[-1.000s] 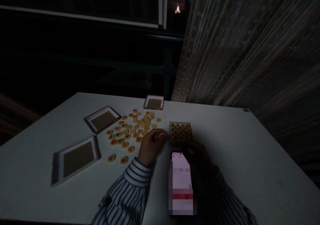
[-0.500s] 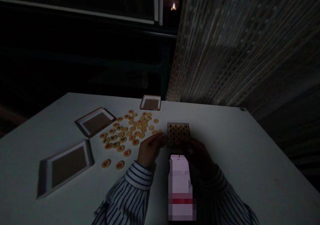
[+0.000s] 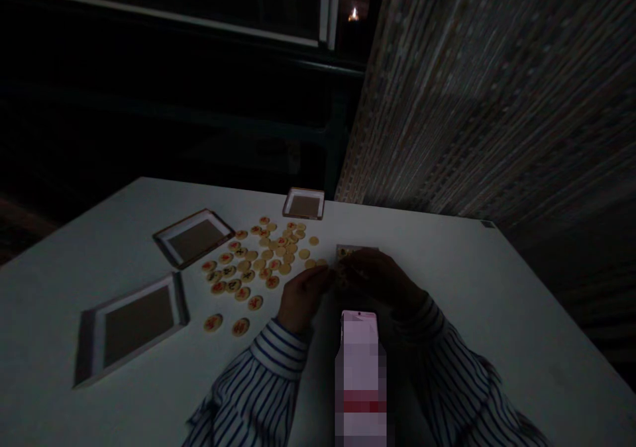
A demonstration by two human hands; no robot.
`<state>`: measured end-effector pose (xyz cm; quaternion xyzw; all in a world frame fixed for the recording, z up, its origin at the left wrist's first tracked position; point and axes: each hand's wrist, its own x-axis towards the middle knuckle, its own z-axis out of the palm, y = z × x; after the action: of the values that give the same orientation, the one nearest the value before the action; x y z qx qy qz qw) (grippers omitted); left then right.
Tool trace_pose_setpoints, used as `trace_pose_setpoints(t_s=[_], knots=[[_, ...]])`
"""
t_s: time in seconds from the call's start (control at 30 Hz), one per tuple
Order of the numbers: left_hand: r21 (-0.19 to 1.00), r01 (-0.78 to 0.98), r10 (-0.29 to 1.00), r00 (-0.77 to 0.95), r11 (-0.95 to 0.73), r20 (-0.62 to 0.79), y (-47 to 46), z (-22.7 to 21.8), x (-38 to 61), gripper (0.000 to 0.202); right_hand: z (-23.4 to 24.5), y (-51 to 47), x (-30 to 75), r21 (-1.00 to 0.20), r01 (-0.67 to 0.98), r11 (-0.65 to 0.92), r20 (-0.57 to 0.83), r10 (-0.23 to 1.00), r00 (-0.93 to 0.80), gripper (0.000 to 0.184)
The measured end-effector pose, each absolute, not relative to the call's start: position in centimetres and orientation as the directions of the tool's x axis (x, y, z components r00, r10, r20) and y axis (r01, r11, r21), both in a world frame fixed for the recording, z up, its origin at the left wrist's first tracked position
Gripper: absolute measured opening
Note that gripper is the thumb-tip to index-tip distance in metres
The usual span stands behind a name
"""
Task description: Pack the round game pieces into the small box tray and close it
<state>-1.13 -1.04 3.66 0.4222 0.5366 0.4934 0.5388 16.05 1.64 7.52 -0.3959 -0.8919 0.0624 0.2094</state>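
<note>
My left hand is closed, fingertips pinched together at the left side of a small box. What it pinches, if anything, is too dark to make out. My right hand arches over that box, fingers bent down and in shadow close to the left fingertips. It covers most of the box; a few round xiangqi pieces show at its far left corner. Left of my hands lie many loose xiangqi pieces, some with red or black characters, others plain side up.
A lit phone lies between my forearms. Three shallow box parts stand around the loose pieces: one at the near left, another at the far left, a small one at the back. A bead-string curtain hangs behind the white table.
My right hand has moved up and left across the box, hiding the pieces that showed in it. My left hand stays pinched beside the box. The view has shifted slightly.
</note>
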Motion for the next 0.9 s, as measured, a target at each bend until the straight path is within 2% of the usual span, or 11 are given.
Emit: trace_pose_setpoints(t_s=[0.13, 0.33, 0.67, 0.9], knots=[[0.977, -0.108, 0.977, -0.085, 0.184, -0.194, -0.9, 3.4, -1.1, 0.028, 7.4, 1.9, 15.5, -0.305, 0.656, 0.691, 0.294, 0.723, -0.625, 0.02], [0.98, -0.105, 0.979, -0.092, 0.17, -0.18, -0.8, 2.9, -1.1, 0.029, 6.6, 1.8, 15.2, -0.279, 0.662, 0.696, 0.276, 0.718, -0.639, 0.024], [0.97, -0.151, 0.976, -0.081, 0.189, -0.203, -0.9, 2.8, -0.9, 0.032, 6.8, 1.7, 14.8, -0.276, 0.65, 0.708, 0.246, 0.706, -0.664, 0.017], [0.986, -0.048, 0.981, -0.105, 0.161, -0.165, -0.7, 2.4, -1.2, 0.029, 7.0, 1.9, 15.4, -0.241, 0.686, 0.686, 0.212, 0.727, -0.653, 0.016]])
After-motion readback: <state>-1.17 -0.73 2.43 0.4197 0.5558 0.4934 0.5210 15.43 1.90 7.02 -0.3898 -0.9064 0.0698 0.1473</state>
